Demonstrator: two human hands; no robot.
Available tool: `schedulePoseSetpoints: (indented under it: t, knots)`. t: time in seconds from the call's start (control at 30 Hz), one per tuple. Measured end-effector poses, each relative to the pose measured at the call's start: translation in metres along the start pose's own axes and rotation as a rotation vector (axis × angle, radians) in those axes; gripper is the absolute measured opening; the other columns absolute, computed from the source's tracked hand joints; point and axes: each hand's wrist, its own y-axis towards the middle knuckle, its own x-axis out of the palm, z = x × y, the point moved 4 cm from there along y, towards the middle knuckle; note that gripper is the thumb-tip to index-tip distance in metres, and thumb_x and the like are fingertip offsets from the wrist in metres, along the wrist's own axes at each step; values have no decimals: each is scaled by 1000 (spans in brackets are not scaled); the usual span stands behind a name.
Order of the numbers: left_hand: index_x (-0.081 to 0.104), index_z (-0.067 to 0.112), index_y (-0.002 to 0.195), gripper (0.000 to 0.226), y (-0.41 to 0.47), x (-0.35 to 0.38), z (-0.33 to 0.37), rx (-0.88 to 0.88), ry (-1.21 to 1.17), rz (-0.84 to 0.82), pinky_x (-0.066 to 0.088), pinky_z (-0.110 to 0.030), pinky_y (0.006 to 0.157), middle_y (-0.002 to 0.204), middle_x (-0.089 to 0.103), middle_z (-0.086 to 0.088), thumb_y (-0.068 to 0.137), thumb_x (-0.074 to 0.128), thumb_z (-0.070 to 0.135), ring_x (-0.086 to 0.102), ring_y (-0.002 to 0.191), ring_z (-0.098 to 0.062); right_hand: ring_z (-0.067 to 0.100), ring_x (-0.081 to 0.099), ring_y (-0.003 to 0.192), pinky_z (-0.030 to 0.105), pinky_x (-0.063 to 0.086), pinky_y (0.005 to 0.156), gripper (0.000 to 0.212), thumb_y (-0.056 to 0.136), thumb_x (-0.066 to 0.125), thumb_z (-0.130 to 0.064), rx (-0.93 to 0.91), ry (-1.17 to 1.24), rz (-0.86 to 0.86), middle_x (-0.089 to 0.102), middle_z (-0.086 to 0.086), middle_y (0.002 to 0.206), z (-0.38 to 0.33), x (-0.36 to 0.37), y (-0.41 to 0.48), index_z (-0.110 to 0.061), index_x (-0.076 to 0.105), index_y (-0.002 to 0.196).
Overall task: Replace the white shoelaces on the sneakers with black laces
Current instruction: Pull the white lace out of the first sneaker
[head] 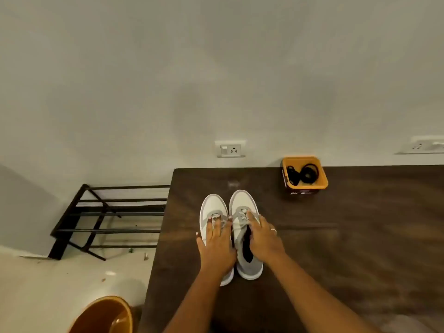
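Grey sneakers (242, 203) — left hand (216, 243), right hand (263, 236) atop.

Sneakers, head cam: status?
Left hand flat on left sneaker. Right hand at white laces of right sneaker, grip unclear. Black laces untouched in orange tub. Path to tub unobstructed.

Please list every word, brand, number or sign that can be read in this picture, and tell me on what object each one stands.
Nothing here can be read with certainty.
On the small labels at the front base of the orange container: white marks, too small and blurred to read.
On the grey sneakers: no legible brand or text.
On the wall socket: no lettering visible.
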Motion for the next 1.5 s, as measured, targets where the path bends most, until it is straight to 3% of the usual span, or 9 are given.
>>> schedulePoseSetpoints:
  t: [0.13, 0.33, 0.5, 0.83, 0.97, 1.13, 1.27, 1.4, 1.5]
  knots:
    - [0, 35, 151, 69, 8, 39, -9, -18, 51, -22, 2, -58, 114, 160, -9, 1, 95, 40, 36, -14, 147, -24, 39, 32, 135, 44, 37, 105, 89, 90, 49, -6, 98, 67, -121, 3, 5, 160, 12, 37, 8, -45, -6, 149]
    - [5, 37, 150, 59, 19, 81, -23, 7, 127, 58, 12, -56, 114, 160, -6, 3, 98, 31, 38, -11, 146, -30, 43, 44, 126, 46, 43, 99, 96, 89, 46, -2, 58, 104, -44, 3, 11, 159, 29, 70, 36, -54, -15, 142]
    - [25, 34, 147, 49, 20, 86, -20, 8, 189, 135, 16, -58, 112, 160, -2, 8, 98, 33, 32, -9, 146, -30, 42, 45, 126, 47, 43, 101, 88, 91, 45, -6, 20, 111, 49, 8, 14, 158, 38, 80, 45, -55, -7, 143]
    - [33, 30, 142, 58, -17, 104, -27, 91, 298, 141, 25, -60, 108, 159, -2, 5, 88, 54, 25, -7, 145, -35, 34, 48, 118, 36, 45, 91, 78, 92, 46, -13, -22, 205, 110, 31, 14, 146, 48, 93, 4, -51, 7, 147]
    - [39, 31, 140, 48, -56, 115, -30, 173, 388, 182, 30, -54, 107, 159, 7, 5, 93, 47, 23, 10, 145, -28, 34, 50, 117, 37, 44, 92, 81, 90, 45, -8, 11, 246, 125, 37, 15, 142, 59, 107, -39, -50, 7, 148]
    - [42, 28, 139, 42, -105, 125, -35, 163, 479, 293, 17, -56, 112, 158, 13, 4, 97, 44, 27, 7, 146, -28, 36, 51, 119, 39, 45, 97, 76, 89, 44, -6, 5, 274, 260, 44, 14, 138, 70, 110, -80, -45, 16, 148]
    - [42, 25, 139, 42, -121, 135, -33, 127, 488, 259, 13, -53, 114, 158, 11, 0, 97, 42, 26, 4, 146, -27, 34, 41, 131, 41, 38, 106, 55, 95, 47, -31, -123, 176, 241, 36, 11, 147, 69, 119, -96, -37, 27, 147]
    - [45, 23, 135, 40, -128, 141, -19, 152, 360, 310, 9, -47, 116, 153, 25, -3, 96, 40, 25, 15, 144, -25, 37, 38, 132, 43, 34, 107, 49, 98, 30, -47, -71, 102, 163, 22, 11, 154, 75, 133, -112, -22, 54, 132]
    - [53, 14, 127, 33, -120, 144, -7, 172, -47, 356, 32, -36, 106, 135, 52, -7, 97, 39, 18, 46, 126, -24, 39, 39, 129, 44, 35, 108, 50, 99, 30, -47, -85, 139, 183, 21, 9, 155, 77, 135, -118, -17, 62, 123]
